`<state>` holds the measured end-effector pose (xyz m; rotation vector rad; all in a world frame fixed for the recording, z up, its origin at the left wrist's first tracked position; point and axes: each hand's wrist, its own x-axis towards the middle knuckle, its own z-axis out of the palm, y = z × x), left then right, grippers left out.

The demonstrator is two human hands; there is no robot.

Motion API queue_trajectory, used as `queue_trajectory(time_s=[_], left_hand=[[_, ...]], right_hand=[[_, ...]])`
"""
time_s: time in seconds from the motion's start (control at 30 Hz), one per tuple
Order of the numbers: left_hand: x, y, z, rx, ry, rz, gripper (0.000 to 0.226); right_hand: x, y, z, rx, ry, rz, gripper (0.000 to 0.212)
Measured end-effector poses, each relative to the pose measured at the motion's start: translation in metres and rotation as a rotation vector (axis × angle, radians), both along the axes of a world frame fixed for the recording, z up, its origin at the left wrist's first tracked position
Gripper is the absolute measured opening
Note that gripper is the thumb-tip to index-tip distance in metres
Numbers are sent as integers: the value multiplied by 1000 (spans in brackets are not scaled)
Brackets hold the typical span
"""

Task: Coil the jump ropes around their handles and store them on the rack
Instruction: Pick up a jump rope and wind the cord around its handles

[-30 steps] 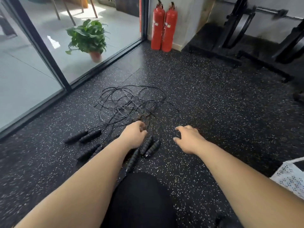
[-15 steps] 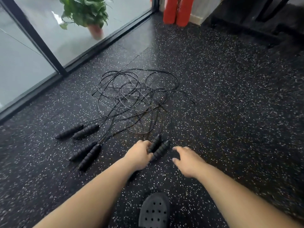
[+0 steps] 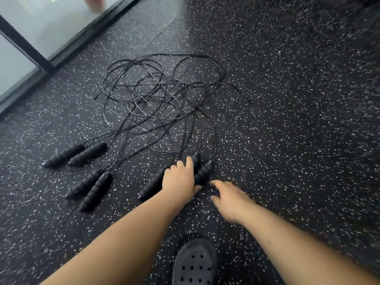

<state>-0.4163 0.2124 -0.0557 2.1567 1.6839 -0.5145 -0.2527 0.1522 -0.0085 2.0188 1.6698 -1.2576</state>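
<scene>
Several black jump ropes lie on the speckled rubber floor, their thin cords [image 3: 160, 99] tangled in one loose pile. One pair of ribbed black handles [image 3: 76, 154] sits far left and a second pair [image 3: 90, 188] lies nearer. My left hand [image 3: 180, 179] lies on the third group of handles [image 3: 153, 183], its fingers curling over one of them. Just right of it is another handle [image 3: 203, 173]. My right hand [image 3: 228, 199] hovers beside that handle with thumb and fingers spread, holding nothing. No rack is in view.
A glass wall with a dark frame [image 3: 30, 50] runs along the upper left. My black perforated shoe [image 3: 195, 262] stands at the bottom centre. Bare speckled floor [image 3: 298, 120] stretches to the right of the ropes.
The view has tilted down and moved closer to the ropes. My left hand has settled onto the handles nearest me, and my right hand has come in next to them.
</scene>
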Motion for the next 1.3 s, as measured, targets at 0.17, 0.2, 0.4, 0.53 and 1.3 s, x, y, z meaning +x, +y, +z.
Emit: queue_trajectory(time_s=[0.17,0.2,0.4,0.53,1.3], left_hand=[[19,2,-18,107,177,-109,104],[22,2,-18,107,178,-114,104],[35,-2,21,-60,-125,93,90],[50,-1,82,-88,-289,109,90],[175,-155,477,331,-1061,-160,85]], right_hand=[[7,0,-13,29,27,-58,49],[9,-1,-13,32,27,-68,49],[28,-7,6,52,36,-164,46],[44,-6,48,84,126,-367,58],[130,-153,449,983,829,-777,26]])
